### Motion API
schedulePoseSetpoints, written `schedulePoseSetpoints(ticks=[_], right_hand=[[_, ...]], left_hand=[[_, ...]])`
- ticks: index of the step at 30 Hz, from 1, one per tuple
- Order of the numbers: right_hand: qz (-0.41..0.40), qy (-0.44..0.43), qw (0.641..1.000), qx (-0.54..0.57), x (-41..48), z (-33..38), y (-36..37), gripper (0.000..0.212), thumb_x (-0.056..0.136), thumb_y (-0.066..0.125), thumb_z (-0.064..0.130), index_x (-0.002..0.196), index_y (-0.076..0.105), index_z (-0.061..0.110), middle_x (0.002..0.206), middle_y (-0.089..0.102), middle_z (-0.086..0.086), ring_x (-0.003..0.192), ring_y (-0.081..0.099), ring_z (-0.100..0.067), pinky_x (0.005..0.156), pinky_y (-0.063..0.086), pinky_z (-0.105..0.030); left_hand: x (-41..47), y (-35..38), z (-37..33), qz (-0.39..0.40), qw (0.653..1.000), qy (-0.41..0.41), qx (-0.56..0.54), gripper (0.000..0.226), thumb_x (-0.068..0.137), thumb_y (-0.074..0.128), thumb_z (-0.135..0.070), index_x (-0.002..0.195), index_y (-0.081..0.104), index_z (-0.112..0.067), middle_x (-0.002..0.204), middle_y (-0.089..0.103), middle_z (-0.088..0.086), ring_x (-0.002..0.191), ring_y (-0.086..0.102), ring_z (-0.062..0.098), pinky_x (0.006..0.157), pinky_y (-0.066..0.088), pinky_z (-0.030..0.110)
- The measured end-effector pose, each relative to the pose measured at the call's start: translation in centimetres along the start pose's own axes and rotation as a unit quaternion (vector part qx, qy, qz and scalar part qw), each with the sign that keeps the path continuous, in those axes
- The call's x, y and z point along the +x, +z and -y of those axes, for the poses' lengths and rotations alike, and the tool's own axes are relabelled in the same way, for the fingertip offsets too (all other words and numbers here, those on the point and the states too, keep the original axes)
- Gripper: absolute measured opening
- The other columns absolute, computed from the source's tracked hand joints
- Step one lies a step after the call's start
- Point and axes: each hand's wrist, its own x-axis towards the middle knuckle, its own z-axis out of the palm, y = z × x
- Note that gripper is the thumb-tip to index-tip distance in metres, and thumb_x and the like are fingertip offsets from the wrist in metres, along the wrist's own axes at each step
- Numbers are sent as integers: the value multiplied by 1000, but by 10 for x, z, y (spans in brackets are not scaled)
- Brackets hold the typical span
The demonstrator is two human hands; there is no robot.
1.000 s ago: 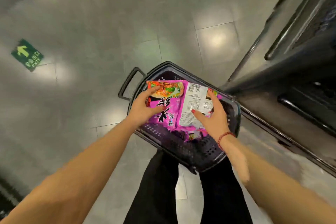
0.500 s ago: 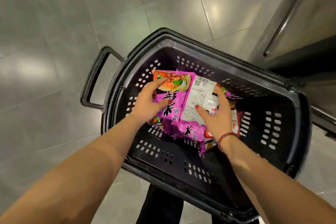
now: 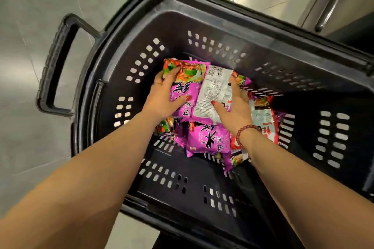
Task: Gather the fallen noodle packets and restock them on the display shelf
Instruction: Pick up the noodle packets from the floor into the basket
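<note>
A black plastic shopping basket point(image 3: 222, 26) fills the view, standing on the floor. Inside lie several purple noodle packets. My left hand point(image 3: 162, 97) grips a face-up purple packet point(image 3: 188, 87) at its left edge, thumb on top. My right hand point(image 3: 234, 105) grips a packet turned back-side up point(image 3: 212, 91), showing its white label, right beside the first. Both held packets sit low in the basket over the pile. Another purple packet point(image 3: 208, 139) lies nearer me, and a red and white packet point(image 3: 263, 119) lies at the right, partly hidden by my wrist.
The basket's loop handle point(image 3: 54, 62) sticks out to the left over grey floor tiles point(image 3: 30, 6). A metal rail and the dark base of a fixture point(image 3: 332, 6) run along the top right. My dark trouser leg shows below the basket.
Both hands have gone down deeper into the basket with the two packets, and my head has come much closer. The grips look the same.
</note>
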Motion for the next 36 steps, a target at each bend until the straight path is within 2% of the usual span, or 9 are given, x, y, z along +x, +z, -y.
schedulePoseSetpoints(ticks=[4, 8, 13, 16, 19, 22, 27, 30, 36], right_hand=[[6, -9, 999, -51, -7, 6, -10, 77, 92, 62, 31, 152, 14, 29, 150, 26, -18, 137, 31, -35, 108, 34, -41], [-17, -27, 996, -81, -32, 17, -42, 66, 88, 65, 30, 145, 33, 24, 141, 36, -15, 130, 38, -31, 107, 37, -39], [-34, -77, 983, -165, -87, 45, -108, 61, 88, 64, 26, 142, 39, 11, 142, 40, -11, 131, 36, -27, 109, 33, -37], [-55, -96, 972, -208, -128, 74, -152, 60, 87, 64, 24, 141, 41, 8, 142, 44, -12, 130, 38, -30, 109, 32, -38], [-84, -88, 967, -223, -176, 106, -193, 59, 84, 67, 23, 138, 46, 8, 138, 49, -13, 126, 44, -33, 106, 37, -41], [-118, -91, 963, -226, -227, 130, -226, 56, 81, 68, 22, 132, 52, 8, 132, 53, -13, 121, 49, -33, 102, 41, -41], [-179, -70, 952, -237, -313, 149, -271, 50, 80, 66, 26, 126, 56, 11, 123, 57, -10, 110, 53, -33, 92, 44, -42], [-220, -44, 950, -218, -364, 142, -295, 47, 79, 68, 26, 123, 58, 11, 118, 60, -9, 106, 55, -33, 87, 45, -41], [-288, 30, 934, -209, -461, 92, -331, 50, 83, 66, 32, 127, 56, 13, 122, 59, -8, 112, 54, -32, 91, 43, -39]], left_hand=[[-6, -5, -8, 8, 996, -8, 88, 84, 86, 67, -47, 152, 17, -35, 157, 12, 17, 141, 24, 37, 111, 30, 48], [-27, -23, -31, -1, 991, 6, 136, 73, 86, 68, -32, 148, 31, -24, 159, 12, 14, 142, 21, 34, 110, 32, 45], [-77, -64, -76, -21, 975, 129, 179, 64, 80, 73, -22, 138, 49, -11, 151, 33, 19, 138, 32, 37, 112, 34, 46], [-113, -100, -122, -23, 962, 196, 189, 61, 75, 77, -16, 131, 55, -6, 140, 47, 22, 127, 45, 40, 104, 40, 46], [-150, -136, -170, 10, 941, 257, 221, 61, 73, 77, -18, 129, 56, -4, 134, 52, 23, 122, 50, 42, 99, 47, 51], [-186, -165, -217, 38, 925, 289, 245, 62, 75, 75, -22, 132, 55, -7, 131, 54, 22, 121, 51, 40, 98, 47, 49], [-240, -182, -302, 54, 881, 383, 274, 57, 71, 77, -21, 123, 60, -5, 119, 61, 21, 105, 59, 42, 80, 55, 49], [-274, -177, -350, 71, 850, 440, 280, 56, 75, 72, -26, 126, 59, -7, 123, 60, 18, 109, 57, 40, 85, 53, 47], [-347, -132, -421, 103, 800, 513, 294, 49, 77, 67, -30, 122, 62, -11, 119, 62, 12, 108, 58, 35, 88, 51, 41]])
